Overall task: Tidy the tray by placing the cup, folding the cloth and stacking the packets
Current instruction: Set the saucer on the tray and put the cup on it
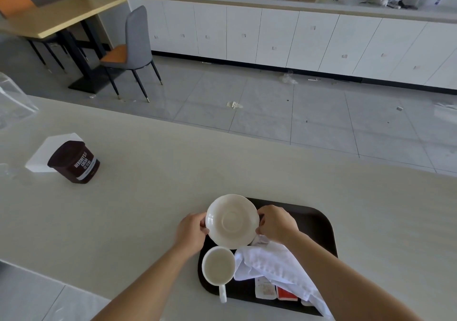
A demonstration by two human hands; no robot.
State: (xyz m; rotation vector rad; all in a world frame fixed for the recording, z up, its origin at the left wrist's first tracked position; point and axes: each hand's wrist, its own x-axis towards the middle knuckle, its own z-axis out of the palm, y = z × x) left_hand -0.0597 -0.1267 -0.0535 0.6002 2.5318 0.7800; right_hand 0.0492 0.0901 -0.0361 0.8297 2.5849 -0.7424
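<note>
Item count, referenced to the hand positions:

- Hands: two. The left hand (191,230) and the right hand (277,223) each grip one side of the saucer.
- Saucer (232,221): one, between the hands.
- Cup (218,266): one, just below the left hand.
- Cloth (274,263): one, crumpled, beneath the right hand and forearm.
- Packets: at least three visible below the right forearm, partly covered by the cloth: one white packet (265,289), one red packet (286,294), and one edge only; the full number cannot be confirmed.
- Tray (319,224): one, under both hands.
- Cocoa tub (74,162): one, on the surface well to the left of the left hand.

Bare forearms, no sleeves, left hand (191,230) ringless.
</note>
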